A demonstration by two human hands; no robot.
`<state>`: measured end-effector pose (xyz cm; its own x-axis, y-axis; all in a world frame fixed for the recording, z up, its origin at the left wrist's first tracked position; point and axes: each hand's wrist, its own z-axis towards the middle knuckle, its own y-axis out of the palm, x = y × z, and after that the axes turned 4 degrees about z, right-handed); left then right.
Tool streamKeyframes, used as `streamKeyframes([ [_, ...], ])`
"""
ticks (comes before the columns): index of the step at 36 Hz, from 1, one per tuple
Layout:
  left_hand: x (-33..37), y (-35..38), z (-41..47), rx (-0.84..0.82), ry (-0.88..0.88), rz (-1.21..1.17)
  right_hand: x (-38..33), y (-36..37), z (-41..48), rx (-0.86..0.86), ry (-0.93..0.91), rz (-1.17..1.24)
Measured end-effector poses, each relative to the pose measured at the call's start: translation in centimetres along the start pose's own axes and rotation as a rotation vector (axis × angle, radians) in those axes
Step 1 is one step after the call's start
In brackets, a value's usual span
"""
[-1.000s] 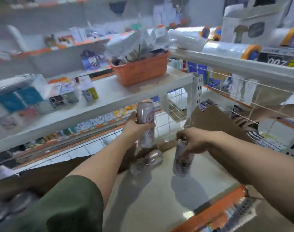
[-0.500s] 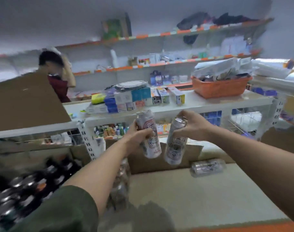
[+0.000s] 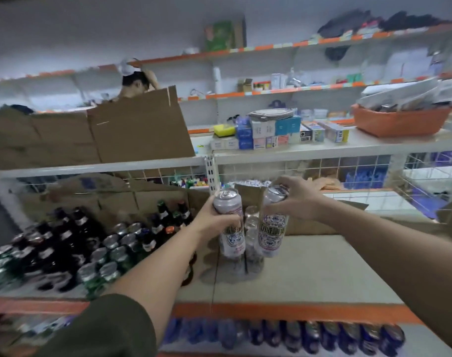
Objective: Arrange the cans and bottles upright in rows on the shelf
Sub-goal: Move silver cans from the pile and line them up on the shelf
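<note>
Frame centre: left hand wraps the left can, right hand grips the right can by its top, both held upright over the shelf, presumably to join the rows at left.

The left hand covers the near side of the left can, and the right hand hides the right can's top; lettering on both is too smeared to read. A clear thing on the shelf is too blurred to name. At the shelf's left end the bottles blur together. Below the shelf, blue drinks smear. Behind the shelf, cardboard hides most of a person.
</note>
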<state>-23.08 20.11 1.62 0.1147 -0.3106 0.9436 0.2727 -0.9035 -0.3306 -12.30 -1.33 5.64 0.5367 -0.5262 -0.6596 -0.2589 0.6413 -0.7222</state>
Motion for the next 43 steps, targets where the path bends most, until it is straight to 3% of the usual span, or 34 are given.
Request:
streamKeyframes([
  [6,-3.0,-1.1,-1.5,0.013,-0.046,-0.059,-0.4,2.4,-0.6,-0.141,-0.046,-0.074],
  [14,-8.0,-0.2,-0.7,-0.007,-0.131,0.107,2.1,6.0,-0.7,-0.245,-0.027,-0.166],
  [30,-14.4,4.1,2.4,-0.040,-0.271,0.305,8.2,13.7,-0.4,-0.309,0.024,-0.190],
  [43,-16.3,4.4,4.2,-0.059,-0.273,0.381,9.2,16.0,0.4,-0.335,-0.010,-0.147],
])
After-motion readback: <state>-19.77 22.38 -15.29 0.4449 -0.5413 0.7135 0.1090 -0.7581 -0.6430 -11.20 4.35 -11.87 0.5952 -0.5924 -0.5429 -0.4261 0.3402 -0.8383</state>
